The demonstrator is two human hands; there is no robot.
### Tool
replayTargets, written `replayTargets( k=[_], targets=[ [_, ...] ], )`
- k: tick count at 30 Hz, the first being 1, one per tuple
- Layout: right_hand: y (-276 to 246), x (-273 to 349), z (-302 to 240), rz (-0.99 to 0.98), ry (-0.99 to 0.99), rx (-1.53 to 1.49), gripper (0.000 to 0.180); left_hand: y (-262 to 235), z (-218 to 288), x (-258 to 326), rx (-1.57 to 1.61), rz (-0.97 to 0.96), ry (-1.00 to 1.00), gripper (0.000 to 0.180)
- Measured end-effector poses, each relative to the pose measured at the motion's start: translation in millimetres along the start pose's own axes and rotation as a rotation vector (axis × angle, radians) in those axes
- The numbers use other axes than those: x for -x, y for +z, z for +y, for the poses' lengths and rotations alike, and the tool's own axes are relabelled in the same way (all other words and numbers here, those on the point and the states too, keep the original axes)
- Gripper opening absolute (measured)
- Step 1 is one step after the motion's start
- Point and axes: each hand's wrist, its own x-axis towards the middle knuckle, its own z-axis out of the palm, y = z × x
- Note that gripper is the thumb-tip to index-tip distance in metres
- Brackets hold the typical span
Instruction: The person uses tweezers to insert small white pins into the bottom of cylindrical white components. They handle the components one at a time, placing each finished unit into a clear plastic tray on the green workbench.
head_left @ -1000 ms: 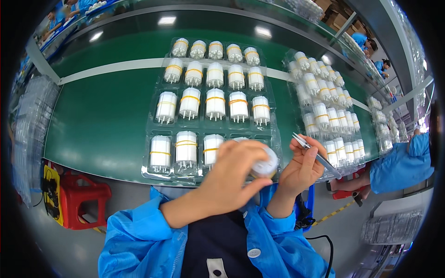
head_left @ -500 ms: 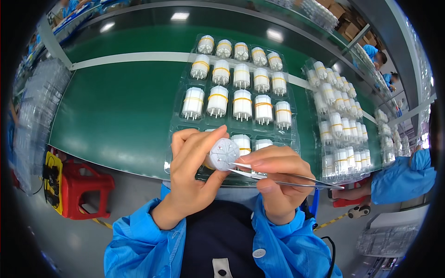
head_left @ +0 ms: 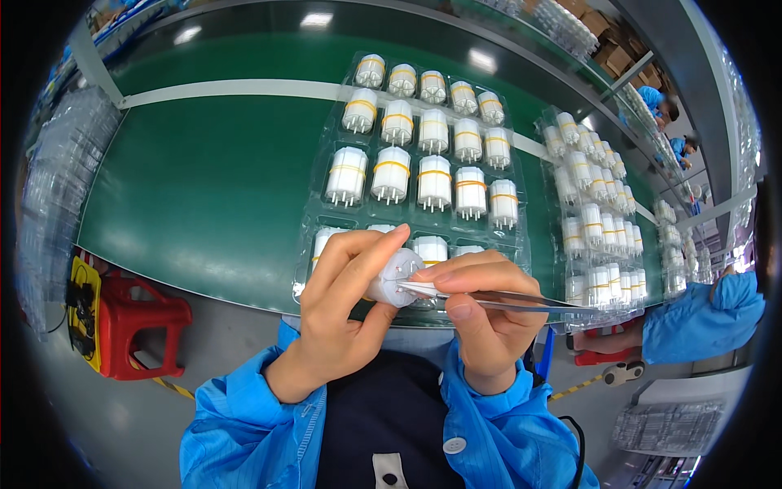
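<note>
My left hand [head_left: 342, 306] is closed round a white cylindrical plug-like part [head_left: 397, 279], its round end face turned up and to the right. In my right hand [head_left: 493, 314] a pair of metal tweezers [head_left: 529, 303] is pinched, lying almost level. The tweezer tips come together at the end face; whether they grip something small there I cannot make out. Just beyond my hands a clear plastic tray [head_left: 314, 216] holds rows of similar white parts [head_left: 434, 181] with pins and yellow bands. My fingers hide some of the nearest row.
More filled trays [head_left: 603, 228] stand to the right on the green table [head_left: 204, 187]. Stacked clear trays [head_left: 69, 171] are at the far left. A red stool [head_left: 138, 326] stands on the floor at left. A blue-sleeved person [head_left: 692, 318] sits at right.
The tweezer tips, apart at the rim of the end face before, have closed and moved left onto the face. My view has shifted slightly.
</note>
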Motion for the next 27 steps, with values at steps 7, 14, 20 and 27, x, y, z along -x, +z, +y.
replayTargets(
  k=[7,14,20,27],
  targets=[
    [-1.2,1.6,3.2,-0.004,0.027,-0.040,0.015,-1.2,-2.2,-0.1,0.017,-0.017,-0.009,0.068],
    [-2.7,1.5,5.1,-0.004,0.022,-0.035,0.013,-4.7,-1.2,-3.5,0.016,-0.088,-0.018,0.069],
    [0.0,2.4,7.2,0.043,0.006,-0.141,0.013,-7.7,4.0,-5.4,0.038,-0.114,-0.028,0.068],
    [-0.7,4.1,5.8,0.032,0.015,-0.084,0.013,-7.4,3.1,-5.2,0.025,-0.116,-0.021,0.067]
  ],
)
